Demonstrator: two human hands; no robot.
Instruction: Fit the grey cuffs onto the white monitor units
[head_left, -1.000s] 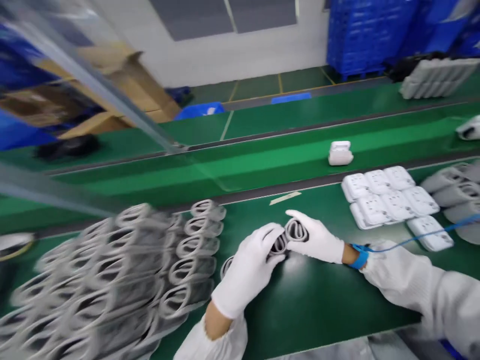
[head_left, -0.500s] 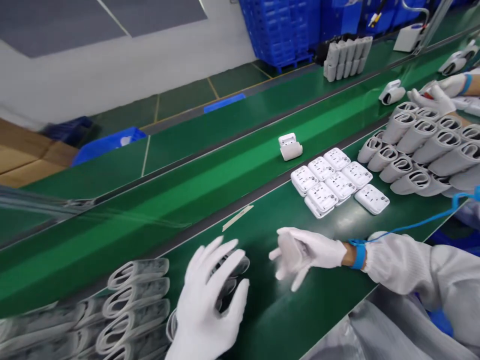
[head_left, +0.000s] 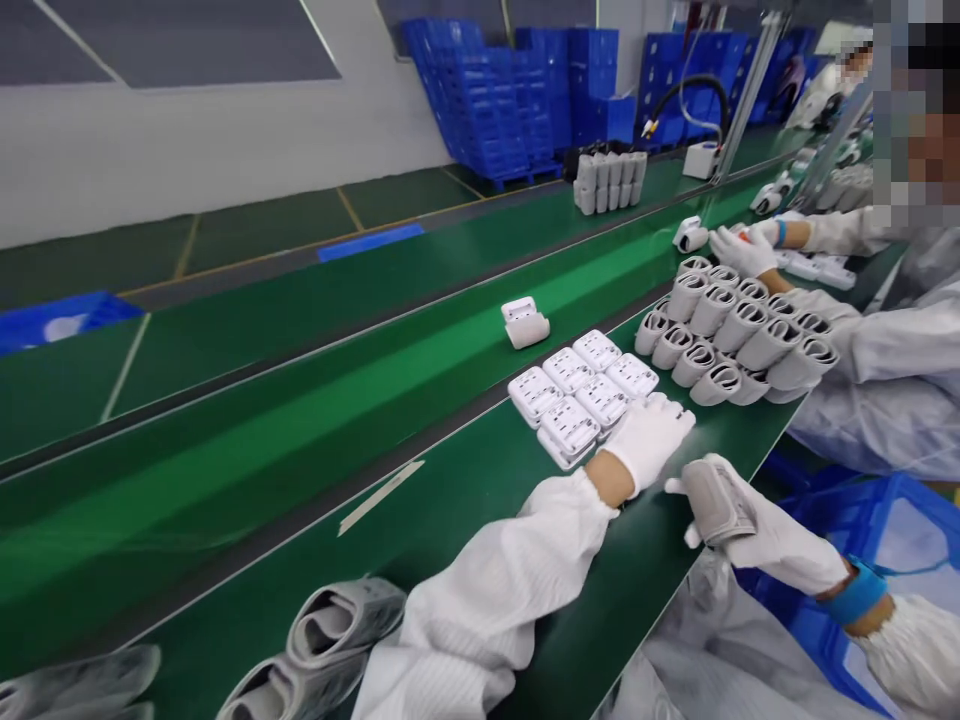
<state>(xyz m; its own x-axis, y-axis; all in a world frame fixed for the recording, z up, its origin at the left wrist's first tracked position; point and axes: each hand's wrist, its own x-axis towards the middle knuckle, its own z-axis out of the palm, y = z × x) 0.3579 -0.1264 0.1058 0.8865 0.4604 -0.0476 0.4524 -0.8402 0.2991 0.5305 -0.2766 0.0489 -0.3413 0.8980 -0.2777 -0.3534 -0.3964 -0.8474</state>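
My left hand [head_left: 651,440], gloved in white, reaches across to the near right side of the white devices [head_left: 568,427]. Its fingers are curled downward, and whatever lies under them is hidden. In my right hand [head_left: 780,535], above the table's front edge, is a rolled grey cuff [head_left: 716,502], with the fingers and thumb around it. The flat white devices lie in close rows, some on top of others. Rolled grey cuffs [head_left: 739,330] stand stacked behind my hands, and more cuffs [head_left: 330,625] lie at the lower left.
On the green conveyor [head_left: 420,385] sits a cuff with a white device [head_left: 526,322]. A tape strip [head_left: 381,497] marks the table. Another person's gloved hands [head_left: 742,250] work at the right. A blue bin [head_left: 892,530] stands below the table's front edge.
The view has swung right. My left hand has moved from the cuffs at lower left to the white devices. My right hand has moved nearer the table's front edge, holding the grey cuff.
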